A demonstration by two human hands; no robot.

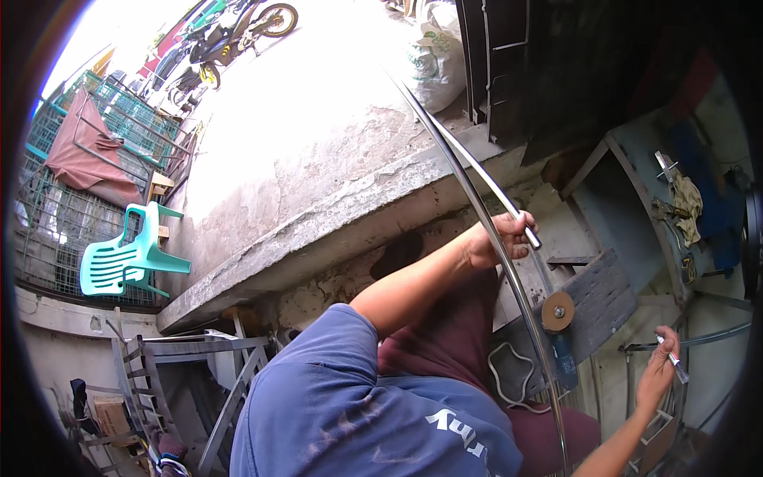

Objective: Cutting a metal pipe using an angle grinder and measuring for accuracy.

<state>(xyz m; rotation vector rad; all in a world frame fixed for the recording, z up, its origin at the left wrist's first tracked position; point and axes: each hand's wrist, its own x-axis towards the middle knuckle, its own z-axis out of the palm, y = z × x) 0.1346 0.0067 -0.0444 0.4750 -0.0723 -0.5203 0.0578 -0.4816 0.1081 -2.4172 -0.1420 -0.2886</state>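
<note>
My left hand (502, 235) is closed around a flat shiny metal bar (477, 168) near its lower end, which runs up and away toward the concrete ledge. A longer curved metal rod (520, 290) passes just beside that hand and sweeps down to the bottom edge. My right hand (660, 367) grips the end of a thin metal rod (703, 340) that leads off to the right. Between the hands, an angle grinder (559, 312) with a tan disc and blue body lies on a grey wooden plank (604, 298).
A concrete ledge (334, 230) crosses the middle. A green plastic chair (127, 258) and wire cages (119, 119) stand at left, with motorcycles (230, 36) and a white sack (437, 56) beyond. Grey metal frames (191, 374) lean at lower left; a cluttered bench (675, 199) is at right.
</note>
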